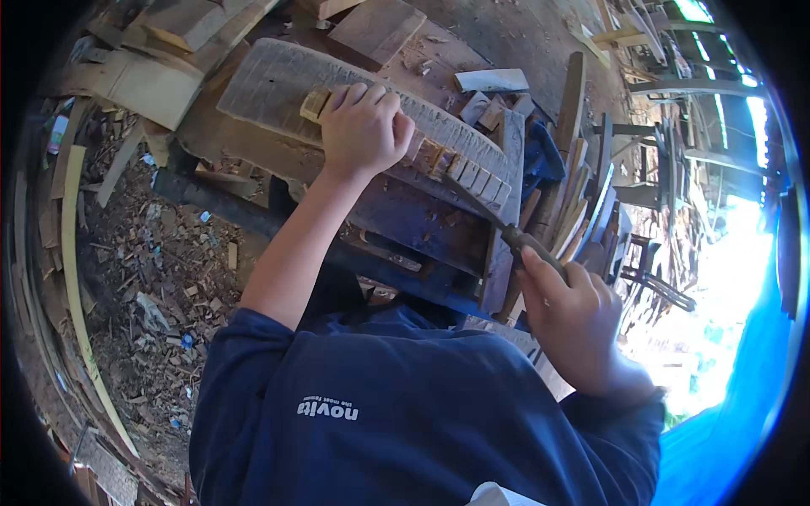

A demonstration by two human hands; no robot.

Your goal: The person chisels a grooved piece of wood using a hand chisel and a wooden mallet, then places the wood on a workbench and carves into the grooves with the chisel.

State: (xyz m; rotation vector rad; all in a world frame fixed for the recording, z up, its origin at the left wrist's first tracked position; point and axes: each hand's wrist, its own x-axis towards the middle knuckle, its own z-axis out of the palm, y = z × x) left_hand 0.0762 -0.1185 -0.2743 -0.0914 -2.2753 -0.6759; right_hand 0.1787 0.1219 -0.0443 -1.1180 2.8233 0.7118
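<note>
Wood is the material of nearly everything here. The left hand point(363, 126) is closed in a fist on a small light block point(315, 104), pressing it on the grey plank point(270, 80) that lies slanted over the bench point(422, 223). The right hand point(578, 325) is wrapped tight around the handle of a knife point(498, 221); its dark blade points up and left, and the tip reaches the near end of the row of blocks point(472, 173).

The plank seems to be cut into many small pieces along its near edge. From the fist toward the right, a row of short squarish blocks lies side by side, already parted by cuts. I judge that this part is done. The far and left part of the plank is whole, with no cuts that I can see, so much of the wood is left. If the block under the fist is fully loose or not, I cannot tell.

Right of the bench, thin slats point(582, 198) stand leaning together. Far behind the plank lie boards point(371, 25) and offcuts. On the left, the ground is covered with chips point(160, 278) and shavings. The blue sleeves point(405, 413) fill the near part, and a blue sheet point(726, 438) is at the right edge.
</note>
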